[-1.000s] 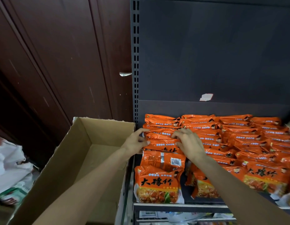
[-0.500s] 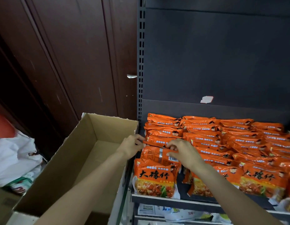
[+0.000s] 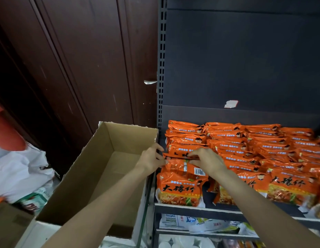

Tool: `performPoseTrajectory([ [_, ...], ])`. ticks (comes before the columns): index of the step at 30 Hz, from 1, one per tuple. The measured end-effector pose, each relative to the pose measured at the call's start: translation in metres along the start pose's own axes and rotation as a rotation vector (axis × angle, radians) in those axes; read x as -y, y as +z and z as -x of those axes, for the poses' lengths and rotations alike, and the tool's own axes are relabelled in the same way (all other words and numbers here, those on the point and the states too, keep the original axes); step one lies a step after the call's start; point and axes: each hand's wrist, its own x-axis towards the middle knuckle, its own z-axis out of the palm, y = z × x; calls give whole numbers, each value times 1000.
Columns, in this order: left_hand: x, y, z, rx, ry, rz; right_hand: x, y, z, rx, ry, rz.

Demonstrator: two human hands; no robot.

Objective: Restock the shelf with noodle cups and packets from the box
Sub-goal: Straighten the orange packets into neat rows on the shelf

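Note:
Orange noodle packets (image 3: 263, 149) fill the dark metal shelf (image 3: 200, 211) in several rows. In the leftmost row, my left hand (image 3: 152, 161) pinches the left edge of an orange packet (image 3: 177, 155) lying near the front. My right hand (image 3: 207, 160) pinches the same packet's top edge from the right. A packet with a barcode (image 3: 184, 169) lies just under it, and a front packet with black characters (image 3: 180, 190) stands at the shelf lip. The open cardboard box (image 3: 94, 169) to the left of the shelf shows a bare bottom.
A dark wooden door (image 3: 75, 68) with a metal handle (image 3: 150, 82) stands behind the box. White plastic bags (image 3: 19, 172) lie at the left. A lower shelf (image 3: 200, 224) holds pale packages. The shelf's dark back panel (image 3: 245, 59) rises above the packets.
Both hands have drawn slightly toward the shelf front and closed onto one packet in the left row. The view has tilted and shifted a little.

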Motion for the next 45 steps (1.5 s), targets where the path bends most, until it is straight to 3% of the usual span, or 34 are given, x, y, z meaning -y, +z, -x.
performPoseTrajectory([
  [8, 7, -1, 5, 140, 99, -65, -14, 1, 9, -155, 190, 58],
  [13, 8, -2, 7, 71, 146, -44, -21, 0, 19, -210, 227, 101],
  [20, 7, -5, 7, 117, 178, -66, -24, 3, 25, -201, 173, -93],
  [25, 6, -3, 6, 111, 195, -147, -17, 1, 18, -143, 202, -16],
  [28, 5, -2, 3, 91, 186, -143, -7, -7, 10, -203, 61, -27],
  [32, 6, -2, 1, 74, 172, -102, 7, -9, -5, -72, -113, 32],
  [35, 7, -3, -1, 56, 175, -101, 11, -8, -14, -133, -84, 56],
  [39, 9, -4, -2, 56, 161, -78, -3, -6, -10, -295, -5, -174],
  [43, 9, -4, 0, 43, 148, -62, -20, -3, 1, -212, 27, -135],
  [45, 7, -5, 1, 35, 139, -60, -26, -7, 6, -173, 40, 4],
])
